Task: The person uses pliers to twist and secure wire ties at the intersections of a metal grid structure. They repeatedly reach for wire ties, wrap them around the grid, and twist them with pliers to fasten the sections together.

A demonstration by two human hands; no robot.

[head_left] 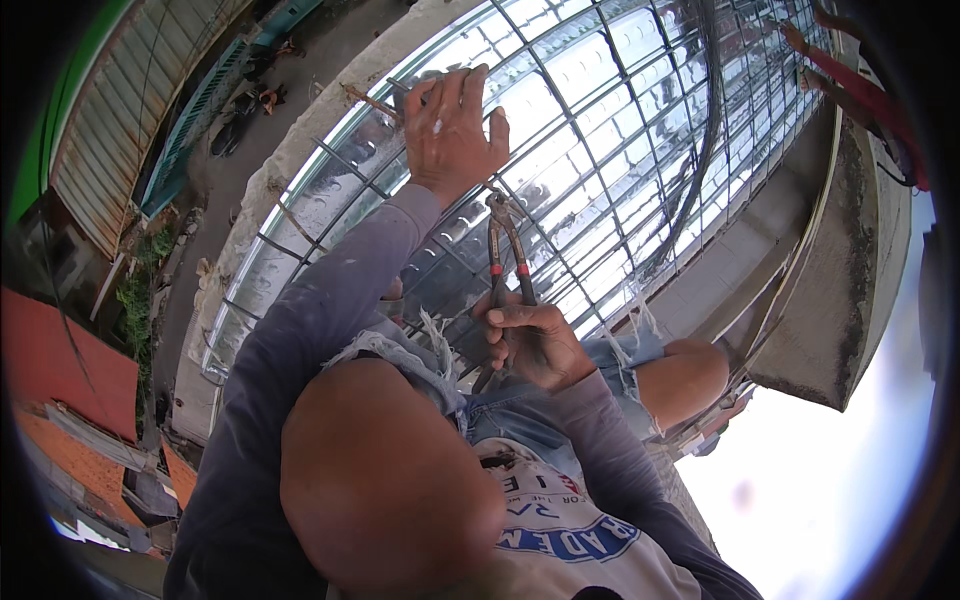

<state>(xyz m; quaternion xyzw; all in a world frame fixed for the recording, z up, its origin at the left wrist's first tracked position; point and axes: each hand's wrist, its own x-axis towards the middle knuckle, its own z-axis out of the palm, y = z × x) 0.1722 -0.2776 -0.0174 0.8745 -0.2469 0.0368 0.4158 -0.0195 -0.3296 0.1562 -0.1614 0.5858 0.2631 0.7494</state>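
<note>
My right hand (540, 345) is closed around the dark, red-banded handles of a pair of end-cutting pincers (496, 238). Their metal jaws point away from me, close to a crossing of the steel wire mesh (575, 125). My left hand (455, 140) lies on the mesh near its left edge, fingers stretched and thumb apart. Whether a wire is under its palm is hidden. Beneath the mesh is shiny, ribbed metal sheeting (555, 82). A rusty rod end (368, 102) sticks out beside my left fingers.
A rough concrete ledge (235, 235) borders the sheeting on the left, with a street (205, 180) far below. Dark cables (712, 90) cross the mesh. At upper right, another person's red sleeve (868, 100) and hand (793, 38) reach over it. A concrete block (830, 330) stands right.
</note>
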